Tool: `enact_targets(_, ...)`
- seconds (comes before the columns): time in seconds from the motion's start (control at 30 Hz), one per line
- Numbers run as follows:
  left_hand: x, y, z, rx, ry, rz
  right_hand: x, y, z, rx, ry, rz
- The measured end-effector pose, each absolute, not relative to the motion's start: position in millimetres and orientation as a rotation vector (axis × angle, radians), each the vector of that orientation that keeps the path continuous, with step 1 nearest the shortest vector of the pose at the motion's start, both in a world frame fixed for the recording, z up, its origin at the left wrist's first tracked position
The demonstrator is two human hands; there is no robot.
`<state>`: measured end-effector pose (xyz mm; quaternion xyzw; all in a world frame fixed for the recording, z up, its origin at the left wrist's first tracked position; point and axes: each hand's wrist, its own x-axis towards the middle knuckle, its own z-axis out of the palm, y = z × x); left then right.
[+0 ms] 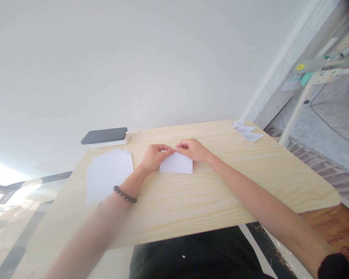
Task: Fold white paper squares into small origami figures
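A small folded white paper (176, 164) lies on the pale wooden table (209, 193), near its middle. My left hand (154, 155) and my right hand (192, 149) meet at the paper's far edge. Each hand has its fingers curled and pinches that top edge, the fingertips almost touching. A dark bead bracelet (125, 194) circles my left wrist.
A stack of white sheets (107, 173) lies to the left of my hands. Behind it a dark phone (104, 135) rests on a white power bank with a cable. Folded paper pieces (247, 131) sit at the far right corner. A white wall stands behind the table.
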<state>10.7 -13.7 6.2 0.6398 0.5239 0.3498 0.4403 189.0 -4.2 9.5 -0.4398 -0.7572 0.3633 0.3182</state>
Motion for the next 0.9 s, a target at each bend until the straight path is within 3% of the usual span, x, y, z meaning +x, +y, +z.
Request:
enact_targets(0.53, 2.7, -6.8, 5.5, 1.397, 1.284, 0.927, 226.6, 6.1, 19.8, -1.164, -1.972, 1.385)
enact_targets(0.7, 2.5, -7.5, 5.5, 1.433, 1.297, 0.931, 218.0, 4.7, 15.5, -1.184, -1.863, 1.299)
enact_targets(0.9, 4.7, -11.1, 8.4, 1.592, 1.26, 0.908, 198.7, -2.7, 8.4, -1.123, -1.988, 0.957)
